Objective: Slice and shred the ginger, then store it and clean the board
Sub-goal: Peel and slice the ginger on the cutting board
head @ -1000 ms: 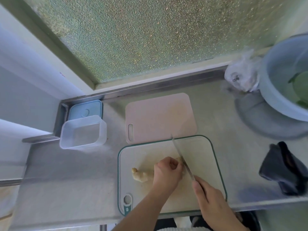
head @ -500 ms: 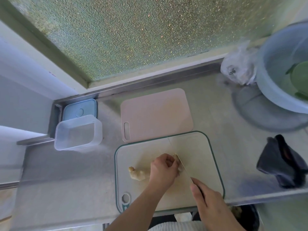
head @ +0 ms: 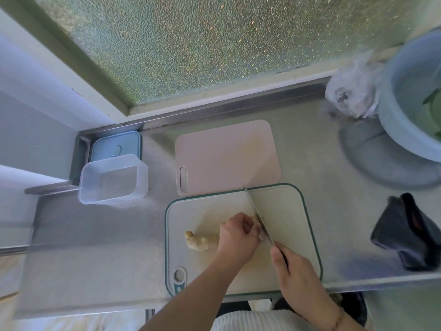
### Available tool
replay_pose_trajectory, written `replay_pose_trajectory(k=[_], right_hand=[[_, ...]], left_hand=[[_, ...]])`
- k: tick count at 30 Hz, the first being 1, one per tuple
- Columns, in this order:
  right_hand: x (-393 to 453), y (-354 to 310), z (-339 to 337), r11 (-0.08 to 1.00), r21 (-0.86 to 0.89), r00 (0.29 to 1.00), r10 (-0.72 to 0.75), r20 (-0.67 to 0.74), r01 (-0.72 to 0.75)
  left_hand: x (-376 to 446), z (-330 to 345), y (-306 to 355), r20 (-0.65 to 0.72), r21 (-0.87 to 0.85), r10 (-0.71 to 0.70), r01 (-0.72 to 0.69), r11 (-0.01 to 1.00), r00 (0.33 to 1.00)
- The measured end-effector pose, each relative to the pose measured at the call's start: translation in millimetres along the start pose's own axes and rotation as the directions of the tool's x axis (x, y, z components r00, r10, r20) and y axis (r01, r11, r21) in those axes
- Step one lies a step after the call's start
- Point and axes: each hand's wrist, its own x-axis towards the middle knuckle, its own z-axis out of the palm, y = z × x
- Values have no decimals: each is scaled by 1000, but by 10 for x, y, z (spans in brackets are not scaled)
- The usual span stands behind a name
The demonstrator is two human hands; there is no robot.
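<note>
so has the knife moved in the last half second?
Yes. The knife tip swung away from the person to the far edge of the green-rimmed board; half a second ago it lay well inside, by the ginger.

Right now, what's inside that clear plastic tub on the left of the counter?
The clear tub looks empty: only its bare bottom shows through. Its blue lid lies behind it, partly covered by the tub's far rim.

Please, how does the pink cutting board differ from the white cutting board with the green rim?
The pink cutting board lies farther back and bare; the white cutting board lies nearer and carries the ginger, with the knife over it. The pink board has a plain slot handle; the white board has a green rim and a round hole. The pink one looks smaller. Both lie flat and have rounded corners.
</note>
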Motion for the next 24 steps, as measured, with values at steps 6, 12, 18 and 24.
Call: replay_pose_trajectory(k=[6, 12, 18, 24], right_hand=[[-133, 52, -24, 997, 22, 997, 71, -12, -71], [-165, 52, -51, 994, 83, 997, 79, -25, -77], [-166, -17, -55, 985, 81, 988, 155, -8, -154], [-185, -37, -67, 987, 38, 988, 155, -4, -155]], left_hand=[[34, -3, -36, 11, 4, -26, 26, 1000, 1000], [11, -32, -28, 21, -15, -27, 28, 1000, 999], [30, -13, -54, 17, -12, -30, 30, 999, 999], [39, -5, -70, 17, -37, -30, 31, 999, 999]])
